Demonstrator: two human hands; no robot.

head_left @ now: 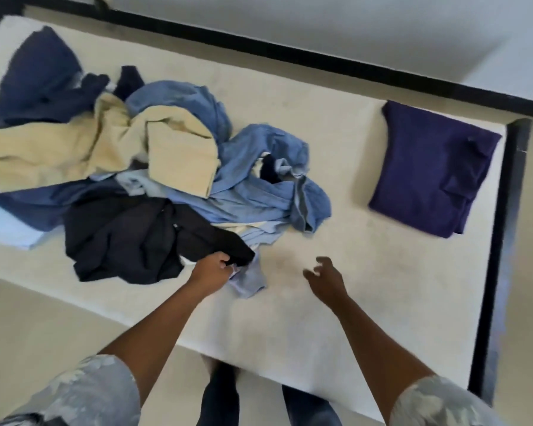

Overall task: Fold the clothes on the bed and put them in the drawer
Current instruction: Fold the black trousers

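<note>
Near the bed's front edge, the left hand pinches a black shirt; the right hand hovers empty, fingers spread, over bare mattress between the clothes pile and a folded purple shirt.

Black bed frame stands on pale floor
</note>
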